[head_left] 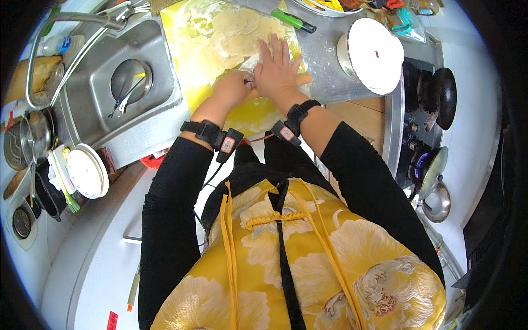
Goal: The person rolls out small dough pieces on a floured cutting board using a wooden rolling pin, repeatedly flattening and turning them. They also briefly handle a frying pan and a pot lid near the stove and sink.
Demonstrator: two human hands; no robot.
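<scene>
My right hand [277, 68] lies palm down across a wooden rolling pin [304, 79], its fingers straight and spread. One end of the pin shows right of that hand, and another bit shows between the wrists. My left hand [232, 87] is curled close beside it, with its fingertips at the edge of a floury dough piece [252, 62] that the right hand partly covers. Beneath both hands is a yellow mat [255, 117] dusted with flour. Several thin round dough wrappers [237, 22] overlap on the mat beyond my hands.
A steel sink [88, 70] holding a dark pan [131, 80] is at left. A green-handled knife [293, 20] lies behind the mat. To the right stands a white-topped pot [373, 55]. Farther right, a blue flame burns beneath a pan [433, 173] on the stove. Stacked plates [87, 171] stand lower left.
</scene>
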